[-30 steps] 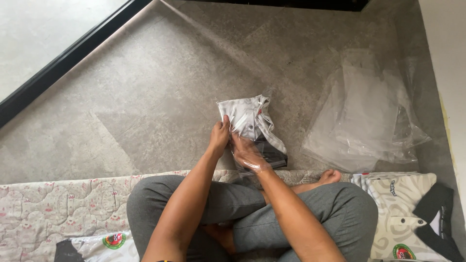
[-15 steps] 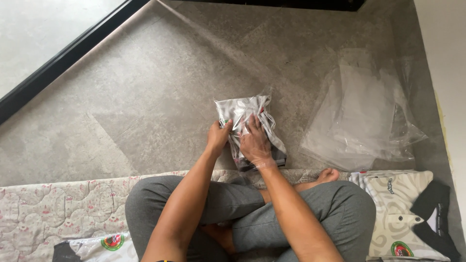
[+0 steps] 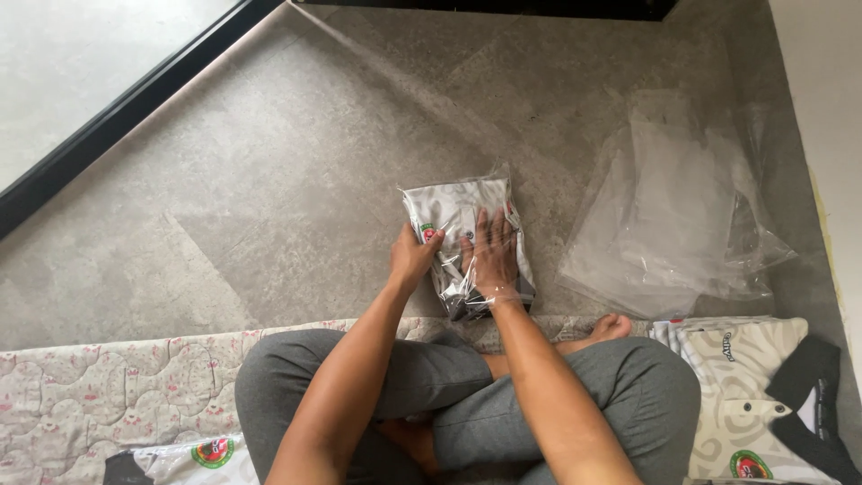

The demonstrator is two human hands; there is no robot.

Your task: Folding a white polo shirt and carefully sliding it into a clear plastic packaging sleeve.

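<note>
You sat cross-legged, and the bagged shirt point(image 3: 462, 242) lay on the floor right in front of your knees. It was a folded, light-coloured shirt inside a clear plastic bag. Its long side ran away from you, from your legs toward the far wall, tipped just a little to the left.

Your right hand point(image 3: 493, 256) lay flat on top of the pack, on its near right part. The fingers were spread out and pointed away from you. It pressed down and did not pinch anything. Your left hand point(image 3: 413, 256) was at the left edge of the pack. Its fingers were curled around that edge, with the thumb on top, so it held the side of the bag. Both hands touched the pack, and neither had to reach far.

The floor point(image 3: 269, 198) was grey and smooth, like stone. A pile of empty clear bags point(image 3: 673, 207) lay to your right, near the pack but not touching it. You sat on a quilted mat point(image 3: 108, 395) with small pink patterns. More folded shirts point(image 3: 745, 395) lay beside your right knee. A dark strip point(image 3: 135, 103) ran across the floor on the far left.
</note>
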